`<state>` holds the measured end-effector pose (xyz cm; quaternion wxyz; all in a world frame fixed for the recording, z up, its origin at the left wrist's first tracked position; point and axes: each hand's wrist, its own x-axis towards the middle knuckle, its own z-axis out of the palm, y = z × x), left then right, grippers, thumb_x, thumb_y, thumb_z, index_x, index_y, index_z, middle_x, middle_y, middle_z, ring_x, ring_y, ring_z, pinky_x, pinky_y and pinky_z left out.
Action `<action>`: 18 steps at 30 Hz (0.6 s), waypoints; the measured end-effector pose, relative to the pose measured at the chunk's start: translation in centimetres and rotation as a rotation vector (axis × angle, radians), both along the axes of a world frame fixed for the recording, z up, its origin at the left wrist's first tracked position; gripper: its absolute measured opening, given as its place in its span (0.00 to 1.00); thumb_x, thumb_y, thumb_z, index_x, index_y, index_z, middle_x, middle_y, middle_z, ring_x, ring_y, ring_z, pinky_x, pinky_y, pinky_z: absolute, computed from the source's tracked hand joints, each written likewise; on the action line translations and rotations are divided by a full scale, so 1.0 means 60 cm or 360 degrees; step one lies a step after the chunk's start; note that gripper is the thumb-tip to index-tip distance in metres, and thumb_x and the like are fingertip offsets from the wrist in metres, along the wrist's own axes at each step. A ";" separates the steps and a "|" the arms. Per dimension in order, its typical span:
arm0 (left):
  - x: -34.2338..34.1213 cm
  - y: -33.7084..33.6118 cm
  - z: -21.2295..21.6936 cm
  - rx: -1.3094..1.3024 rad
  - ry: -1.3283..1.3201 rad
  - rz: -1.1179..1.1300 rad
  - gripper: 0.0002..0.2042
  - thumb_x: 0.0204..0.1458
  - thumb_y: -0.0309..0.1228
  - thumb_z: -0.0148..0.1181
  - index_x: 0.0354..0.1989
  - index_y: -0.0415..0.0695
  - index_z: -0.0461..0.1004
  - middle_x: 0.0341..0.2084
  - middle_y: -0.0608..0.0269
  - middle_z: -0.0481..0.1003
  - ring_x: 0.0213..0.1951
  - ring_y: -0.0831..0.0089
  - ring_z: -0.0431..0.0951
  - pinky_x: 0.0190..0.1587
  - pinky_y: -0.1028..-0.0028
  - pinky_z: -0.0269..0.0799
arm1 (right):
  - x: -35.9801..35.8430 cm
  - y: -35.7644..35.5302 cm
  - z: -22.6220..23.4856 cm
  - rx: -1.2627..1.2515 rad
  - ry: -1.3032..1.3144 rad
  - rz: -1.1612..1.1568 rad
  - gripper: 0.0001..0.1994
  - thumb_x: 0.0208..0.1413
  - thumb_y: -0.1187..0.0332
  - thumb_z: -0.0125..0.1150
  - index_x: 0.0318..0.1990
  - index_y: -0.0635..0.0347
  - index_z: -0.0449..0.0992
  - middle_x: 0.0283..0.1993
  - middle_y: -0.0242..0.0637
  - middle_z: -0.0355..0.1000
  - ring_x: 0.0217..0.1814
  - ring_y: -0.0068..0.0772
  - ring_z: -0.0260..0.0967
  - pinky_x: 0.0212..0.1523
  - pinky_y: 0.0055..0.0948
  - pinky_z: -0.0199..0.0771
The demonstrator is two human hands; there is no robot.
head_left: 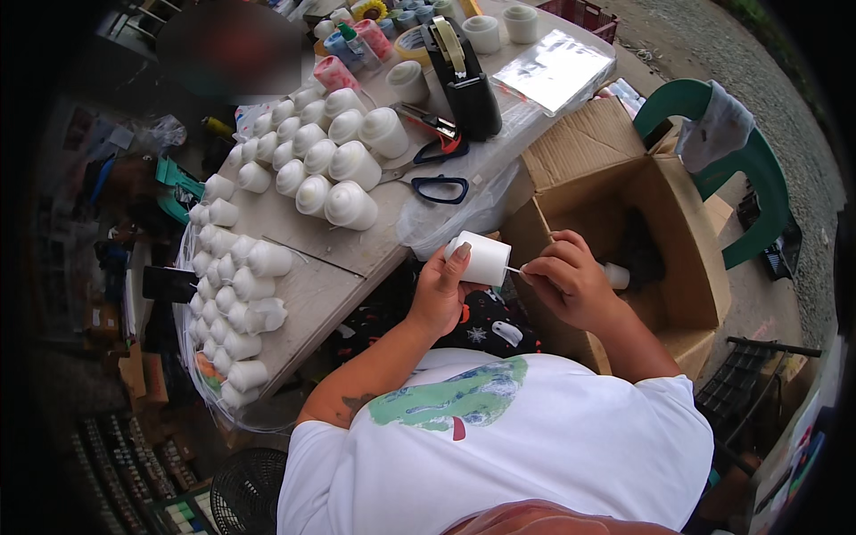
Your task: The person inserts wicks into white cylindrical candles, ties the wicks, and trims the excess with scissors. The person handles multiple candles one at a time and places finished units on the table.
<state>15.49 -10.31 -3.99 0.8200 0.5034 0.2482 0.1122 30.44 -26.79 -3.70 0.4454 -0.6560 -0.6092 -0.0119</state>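
My left hand (440,287) is closed around a white cylindrical candle (482,259), held on its side above my lap with its flat end toward my right hand. From that end sticks a thin pale piece that looks like a wick (514,269). My right hand (565,278) pinches the outer end of it between thumb and fingers. Rows of similar white candles (354,167) with stepped, domed tops stand on the table (334,254) to the left. A second group of smaller-looking white candles (253,283) fills the table's near left end.
A cardboard box (682,241) stands open by my right hand, with a white cylinder inside. Scissors (439,188), a utility knife (424,118), a tape dispenser (465,80) and a foil-like sheet (555,71) lie on the table. A green chair (756,192) stands beyond the box.
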 end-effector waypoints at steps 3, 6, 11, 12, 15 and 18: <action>-0.002 -0.008 -0.007 -0.0008 -0.0055 -0.0047 0.27 0.57 0.50 0.54 0.54 0.39 0.64 0.45 0.57 0.72 0.46 0.69 0.74 0.47 0.69 0.73 | -0.003 0.003 -0.004 0.0001 0.0026 -0.0013 0.10 0.45 0.75 0.67 0.35 0.55 0.75 0.32 0.32 0.69 0.37 0.33 0.69 0.53 0.40 0.64; -0.001 -0.013 -0.008 -0.0058 -0.0063 -0.0025 0.25 0.58 0.45 0.55 0.56 0.40 0.62 0.47 0.58 0.71 0.48 0.69 0.73 0.49 0.69 0.72 | -0.003 0.006 -0.017 -0.0004 0.0053 -0.0010 0.11 0.46 0.76 0.66 0.38 0.54 0.76 0.33 0.32 0.70 0.38 0.34 0.70 0.54 0.41 0.63; 0.000 -0.010 -0.010 0.0034 -0.0122 0.0116 0.28 0.56 0.39 0.60 0.60 0.38 0.58 0.49 0.58 0.69 0.49 0.71 0.72 0.50 0.71 0.71 | -0.005 0.013 -0.017 -0.0084 0.0192 -0.0076 0.14 0.50 0.77 0.63 0.45 0.54 0.75 0.34 0.32 0.72 0.39 0.33 0.71 0.59 0.44 0.61; 0.000 -0.009 -0.012 0.0039 -0.0144 0.0136 0.29 0.55 0.37 0.61 0.61 0.37 0.57 0.49 0.58 0.69 0.49 0.71 0.72 0.51 0.72 0.72 | 0.000 0.012 -0.020 -0.0103 0.0212 -0.0042 0.15 0.50 0.78 0.62 0.47 0.55 0.74 0.35 0.33 0.72 0.39 0.33 0.72 0.60 0.44 0.60; 0.000 -0.012 -0.011 0.0095 -0.0126 0.0075 0.33 0.55 0.37 0.62 0.64 0.38 0.54 0.53 0.56 0.66 0.51 0.71 0.70 0.52 0.71 0.70 | -0.003 0.010 -0.027 -0.0085 0.0454 -0.0032 0.19 0.51 0.79 0.61 0.52 0.55 0.71 0.38 0.34 0.74 0.40 0.34 0.73 0.63 0.44 0.57; -0.003 -0.017 -0.018 0.0332 -0.0110 -0.0081 0.32 0.60 0.40 0.53 0.68 0.40 0.47 0.56 0.54 0.64 0.54 0.68 0.69 0.56 0.68 0.68 | -0.012 0.013 -0.034 -0.0036 0.0521 -0.0050 0.23 0.51 0.80 0.60 0.56 0.57 0.66 0.40 0.35 0.75 0.40 0.37 0.73 0.65 0.44 0.55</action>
